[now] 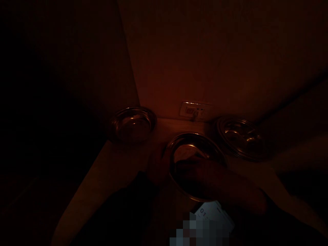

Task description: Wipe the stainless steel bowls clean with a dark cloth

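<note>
The picture is very dark. A shiny round metal bowl (187, 150) is at the middle, its mouth tilted toward me. My left hand (159, 164) holds it at the left side of the rim, though the fingers there are mostly lost in shadow. From the right, my right hand (192, 169) reaches over the rim, with its fingers down inside the bowl. Whether those fingers grip anything is too dark to make out. Just below the bowl lies a lit phone screen (212, 211), partly covered by blurred blocks.
Another metal bowl (133, 128) stands at the back left of the pale table (94, 184). Stacked metal dishes (242, 138) stand at the back right. Behind them rises a wall (164, 68) carrying a switch and socket plate (196, 110). The table's left edge drops into darkness.
</note>
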Demonstrator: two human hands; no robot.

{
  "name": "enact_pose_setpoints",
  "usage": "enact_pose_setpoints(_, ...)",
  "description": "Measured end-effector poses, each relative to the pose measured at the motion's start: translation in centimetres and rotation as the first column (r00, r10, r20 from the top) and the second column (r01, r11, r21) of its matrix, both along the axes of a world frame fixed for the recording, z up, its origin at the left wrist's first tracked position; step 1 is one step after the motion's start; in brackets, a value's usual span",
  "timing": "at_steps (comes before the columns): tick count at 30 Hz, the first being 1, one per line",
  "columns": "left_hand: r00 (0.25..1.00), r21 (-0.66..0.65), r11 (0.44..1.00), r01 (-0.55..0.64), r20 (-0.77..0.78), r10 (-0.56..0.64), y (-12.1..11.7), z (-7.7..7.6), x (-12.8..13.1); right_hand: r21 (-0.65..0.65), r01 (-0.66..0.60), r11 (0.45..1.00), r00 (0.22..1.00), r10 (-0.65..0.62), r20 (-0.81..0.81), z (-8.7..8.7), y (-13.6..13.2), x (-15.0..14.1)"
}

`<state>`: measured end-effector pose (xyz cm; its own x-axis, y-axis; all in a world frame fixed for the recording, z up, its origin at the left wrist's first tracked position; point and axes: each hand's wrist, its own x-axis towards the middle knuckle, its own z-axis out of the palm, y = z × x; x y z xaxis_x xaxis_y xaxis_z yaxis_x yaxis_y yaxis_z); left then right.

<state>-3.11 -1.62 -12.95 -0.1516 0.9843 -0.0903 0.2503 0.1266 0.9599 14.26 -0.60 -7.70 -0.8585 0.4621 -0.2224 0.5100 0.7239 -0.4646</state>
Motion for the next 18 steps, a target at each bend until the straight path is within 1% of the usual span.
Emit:
enact_pose_setpoints(3, 1.0, -0.003, 1.0, -0.012, 0.025, 0.012, 0.2, 0.0, -0.2, 0.023, -0.008, 1.0, 1.0, 0.008, -0.005, -0.3, 0.0, -0.3)
enact_pose_setpoints(7, 0.998, -0.01, 0.999, -0.031, 0.061, 0.032, 0.5, -0.3, -0.6, 0.032, -0.007, 0.999, 1.0, 0.007, -0.011, -1.0, -0.1, 0.0)
enact_pose_setpoints(10, 0.998, -0.001, 1.0, -0.022, 0.051, 0.022, 0.5, -0.4, -0.6, 0.066, -0.001, 0.998, 1.0, 0.002, -0.013, -1.3, -0.3, 0.3)
enact_pose_setpoints(12, 0.999, -0.008, 0.999, -0.039, 0.023, 0.04, 0.5, -0.3, -0.6, 0.104, -0.012, 0.995, 1.0, 0.012, -0.006, -1.4, -0.3, 0.3)
enact_pose_setpoints(15, 0.997, -0.021, 0.997, -0.07, -0.016, 0.07, 0.4, -0.2, -0.6, 0.165, 0.006, 0.986, 0.999, -0.012, 0.035, -1.6, -0.3, 0.2)
enact_pose_setpoints(18, 0.999, -0.051, 0.998, -0.048, 0.014, 0.049, 0.5, -0.1, -0.7, 0.195, 0.03, 0.98, 0.994, -0.049, 0.093, -1.5, -0.4, 0.2)
